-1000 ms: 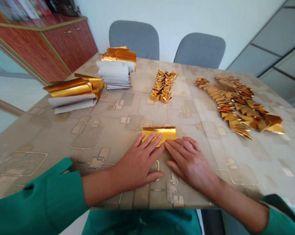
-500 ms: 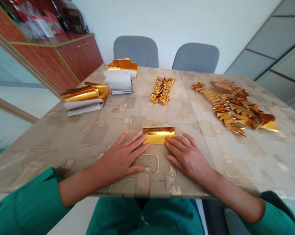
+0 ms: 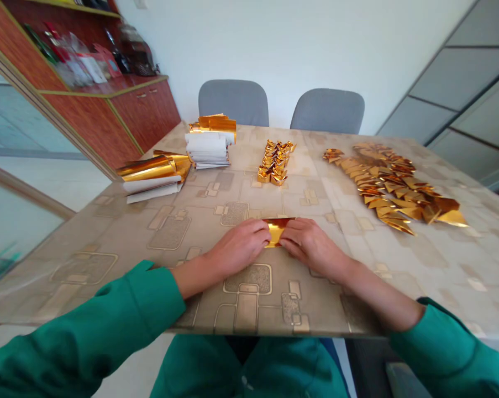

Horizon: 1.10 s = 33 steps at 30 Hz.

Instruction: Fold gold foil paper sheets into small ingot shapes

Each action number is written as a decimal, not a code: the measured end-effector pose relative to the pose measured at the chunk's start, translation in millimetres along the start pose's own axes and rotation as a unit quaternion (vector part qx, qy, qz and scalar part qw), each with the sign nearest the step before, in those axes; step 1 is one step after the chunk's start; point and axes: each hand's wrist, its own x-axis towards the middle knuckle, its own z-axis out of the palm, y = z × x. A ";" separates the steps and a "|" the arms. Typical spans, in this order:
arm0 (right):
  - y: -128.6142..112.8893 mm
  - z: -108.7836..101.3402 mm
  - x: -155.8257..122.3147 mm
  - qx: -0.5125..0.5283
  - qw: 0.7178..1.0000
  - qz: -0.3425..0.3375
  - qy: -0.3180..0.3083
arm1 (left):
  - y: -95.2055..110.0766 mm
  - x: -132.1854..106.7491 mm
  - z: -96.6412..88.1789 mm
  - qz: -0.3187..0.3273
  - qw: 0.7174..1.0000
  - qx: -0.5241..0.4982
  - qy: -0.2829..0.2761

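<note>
A folded strip of gold foil paper (image 3: 276,229) lies on the patterned table (image 3: 170,232) in front of me. My left hand (image 3: 241,246) has its fingers curled over the strip's left end. My right hand (image 3: 309,243) is curled over its right end. Only the middle of the strip shows between the two hands. Both sleeves are green.
Two stacks of gold and white sheets (image 3: 156,171) (image 3: 210,143) sit at the far left. A small row of folded gold ingots (image 3: 275,161) stands at the centre back. A spread of folded gold pieces (image 3: 392,185) lies at the right. Two grey chairs (image 3: 235,102) stand behind the table.
Both hands lay flat with fingers stretched on the gold strip; now they are curled and gripping its ends, closer together. The camera view has lifted and pulled back.
</note>
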 end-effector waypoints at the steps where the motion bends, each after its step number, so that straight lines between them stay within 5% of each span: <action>1: 2.5 3.2 3.3 0.003 1.000 0.010 -0.002 | -4.6 4.1 3.4 -0.019 1.000 -0.009 0.003; 7: 8.0 18.3 6.2 -0.117 0.992 0.050 0.027 | -14.8 1.1 7.1 -0.019 1.000 0.013 -0.018; 13: 11.5 1.8 -2.6 -0.151 0.985 0.077 0.022 | -12.6 -5.2 4.0 -0.030 0.999 0.000 -0.028; 20: 4.2 2.1 1.2 -0.013 0.999 -0.038 -0.016 | -15.2 -0.7 6.1 0.018 0.999 0.040 0.001; 33: 19.5 -6.5 -1.4 0.148 0.989 0.013 -0.005 | -9.9 -9.8 4.2 -0.082 0.990 -0.109 0.040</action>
